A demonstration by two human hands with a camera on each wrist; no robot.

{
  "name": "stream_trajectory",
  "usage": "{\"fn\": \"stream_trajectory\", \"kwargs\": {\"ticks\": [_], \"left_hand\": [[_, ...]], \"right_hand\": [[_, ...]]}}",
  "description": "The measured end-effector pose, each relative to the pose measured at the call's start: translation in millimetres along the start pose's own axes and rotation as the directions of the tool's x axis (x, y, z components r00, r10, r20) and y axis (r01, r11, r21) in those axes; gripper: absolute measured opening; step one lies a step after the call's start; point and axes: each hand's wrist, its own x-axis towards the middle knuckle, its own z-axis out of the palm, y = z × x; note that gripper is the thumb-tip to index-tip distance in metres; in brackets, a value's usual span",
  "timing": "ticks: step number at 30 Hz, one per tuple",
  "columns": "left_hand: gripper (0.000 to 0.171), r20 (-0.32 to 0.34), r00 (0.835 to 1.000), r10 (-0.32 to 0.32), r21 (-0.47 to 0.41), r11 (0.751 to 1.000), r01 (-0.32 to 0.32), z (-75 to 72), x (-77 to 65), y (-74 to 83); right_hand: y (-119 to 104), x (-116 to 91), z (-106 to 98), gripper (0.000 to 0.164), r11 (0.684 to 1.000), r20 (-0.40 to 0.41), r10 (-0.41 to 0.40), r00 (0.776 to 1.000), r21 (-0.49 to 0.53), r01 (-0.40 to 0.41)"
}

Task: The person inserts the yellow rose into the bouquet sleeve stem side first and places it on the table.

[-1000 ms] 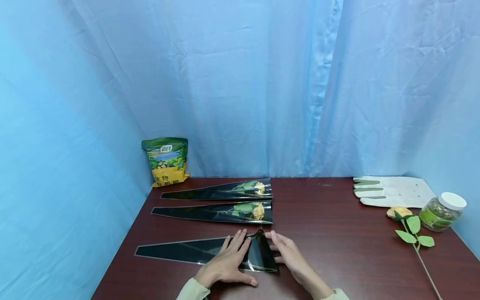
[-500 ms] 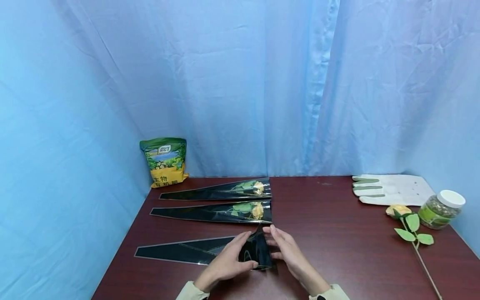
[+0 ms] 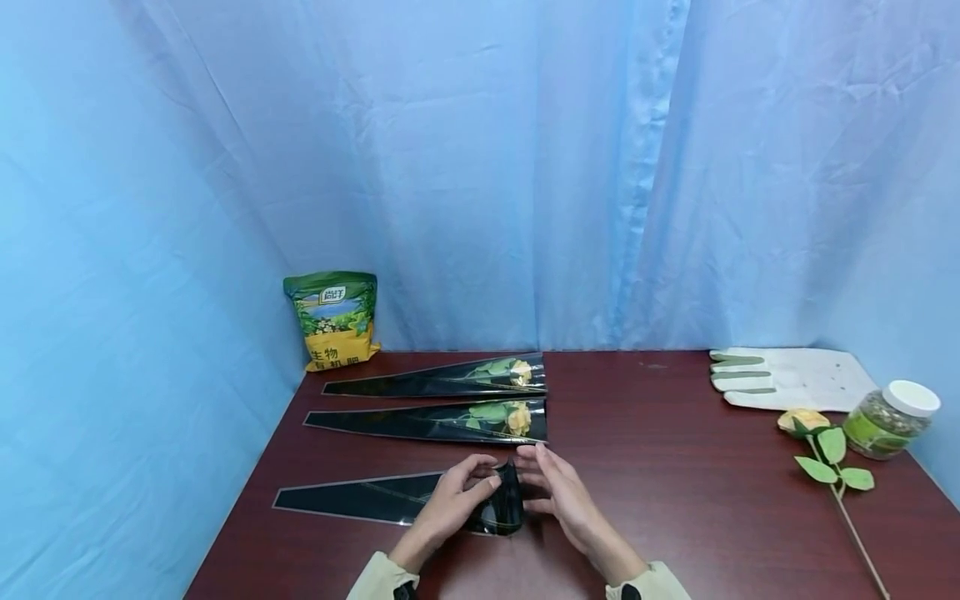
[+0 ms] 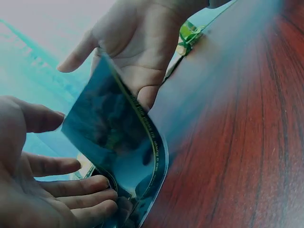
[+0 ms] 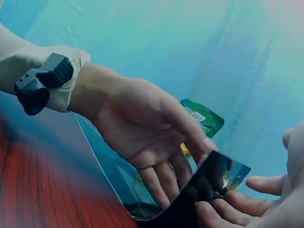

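Observation:
A black flower sleeve (image 3: 375,495) of shiny film, clear-edged and tapered, lies lengthwise on the table, its wide end curled up between the two hands. My left hand (image 3: 447,502) rests on that end, fingers bent loosely and thumb near the curled edge. My right hand (image 3: 558,502) stands on the other side, straight fingers against the film. In the left wrist view a gold-printed line runs along the curled film (image 4: 121,123); the right hand's fingers are mostly hidden behind it. The right wrist view shows the left thumb at the edge of the black film (image 5: 209,180).
Two sleeves hold yellow roses, one (image 3: 420,421) in the middle and one (image 3: 427,386) at the back. A green-yellow fertilizer bag (image 3: 332,321) stands back left. On the right are a work glove (image 3: 795,379), a white-lidded jar (image 3: 891,419) and a loose yellow rose (image 3: 828,467).
The sleeve's wide end has curled further to the left. My left fingers have gone from spread flat to bent, and my right hand has followed slightly leftward.

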Motion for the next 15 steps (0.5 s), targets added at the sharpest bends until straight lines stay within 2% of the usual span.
{"fn": "stream_trajectory", "kwargs": {"ticks": [4,8,15], "left_hand": [[0.035,-0.038,0.999,-0.033,-0.072,0.997,0.030,-1.1,1.8,2.4],[0.031,-0.049,0.997,-0.060,-0.145,0.988,0.052,-1.7,2.7,3.6],[0.027,-0.062,0.996,-0.068,-0.191,0.980,0.055,-2.5,2.4,2.8]], "right_hand": [[-0.9,0.4,5.5,0.069,0.999,0.016,-0.015,1.000,0.044,0.015],[-1.3,1.5,10.2,0.069,0.997,0.027,-0.019,0.999,0.069,0.017],[4.4,5.2,13.1,0.071,0.998,0.034,-0.010,0.999,0.070,0.008]]}}
